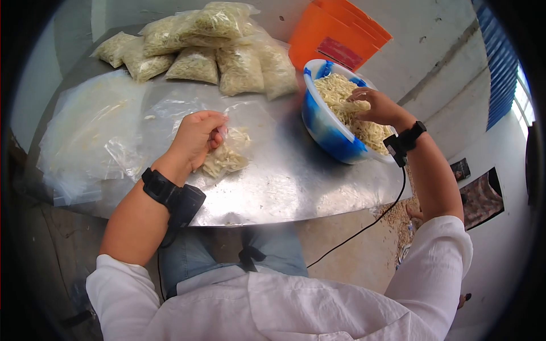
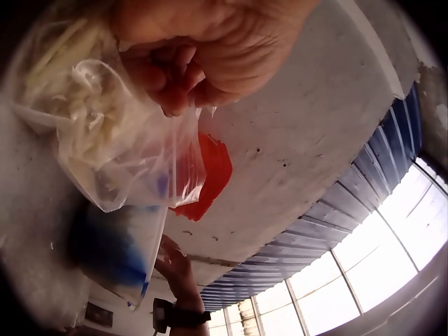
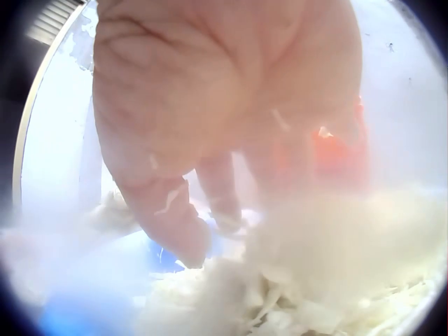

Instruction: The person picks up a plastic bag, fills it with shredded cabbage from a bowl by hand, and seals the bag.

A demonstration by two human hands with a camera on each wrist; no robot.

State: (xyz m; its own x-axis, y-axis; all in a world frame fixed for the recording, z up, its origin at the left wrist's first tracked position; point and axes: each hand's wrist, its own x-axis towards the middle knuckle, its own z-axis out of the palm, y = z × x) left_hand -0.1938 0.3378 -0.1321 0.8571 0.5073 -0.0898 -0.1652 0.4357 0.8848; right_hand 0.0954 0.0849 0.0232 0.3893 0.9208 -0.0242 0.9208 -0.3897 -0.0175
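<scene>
My left hand [image 1: 196,139] pinches the rim of a clear plastic bag [image 1: 227,159] between thumb and fingers over the metal table. Pale shredded strips fill the lower part of this bag [image 2: 133,154], as the left wrist view also shows. My right hand [image 1: 378,108] is at a blue-and-white basin [image 1: 321,125] heaped with the same pale shreds [image 1: 335,91]. In the right wrist view its fingers [image 3: 175,224] are spread and point down at the heap, with no clump gripped between them. A few thin strips cling to the palm.
Several filled bags [image 1: 219,23] are piled at the table's back. Flat empty plastic bags [image 1: 91,119] lie stacked on the left. An orange bucket [image 1: 341,34] stands behind the basin. The metal table's [image 1: 273,199] curved front edge is close to my body. A black cable [image 1: 358,233] hangs from the right wrist.
</scene>
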